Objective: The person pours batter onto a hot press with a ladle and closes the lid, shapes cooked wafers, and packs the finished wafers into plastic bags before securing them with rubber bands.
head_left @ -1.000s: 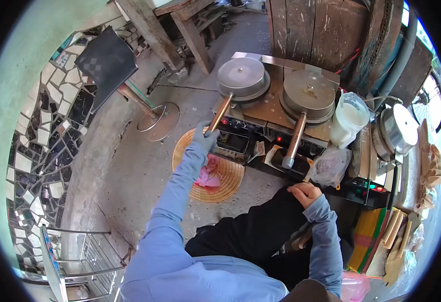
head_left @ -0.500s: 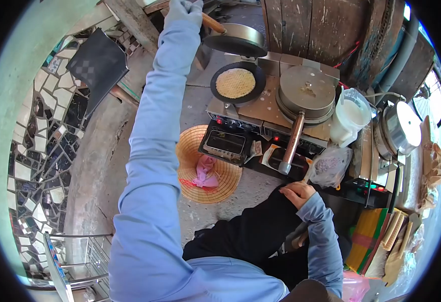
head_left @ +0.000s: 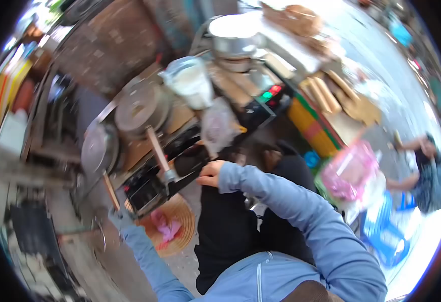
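Observation:
My left hand (head_left: 121,216), in a grey glove, is closed around the wooden handle (head_left: 111,192) of the left round iron (head_left: 99,149), whose lid is now down. My right hand (head_left: 210,173) rests at my knee near the front edge of the appliance, fingers curled; whatever it may hold is hidden. Between the hands, the second iron (head_left: 142,108) is shut, its copper-coloured handle (head_left: 158,153) pointing toward me. A woven hat (head_left: 182,221) with a pink cloth (head_left: 166,226) lies below the irons. The picture is blurred.
Behind stand a white pitcher (head_left: 189,83), a plastic bag (head_left: 218,126) and a metal pot (head_left: 235,40). At right are a striped box (head_left: 308,121), rolled wafers (head_left: 323,95), a pink bag (head_left: 351,171) and a blue stool (head_left: 386,229). Another person (head_left: 424,171) is at the far right.
The view has swung to the right. My left hand has brought the handle down toward me, and the raised lid has closed over the pale round wafer. My right hand remains by my knee.

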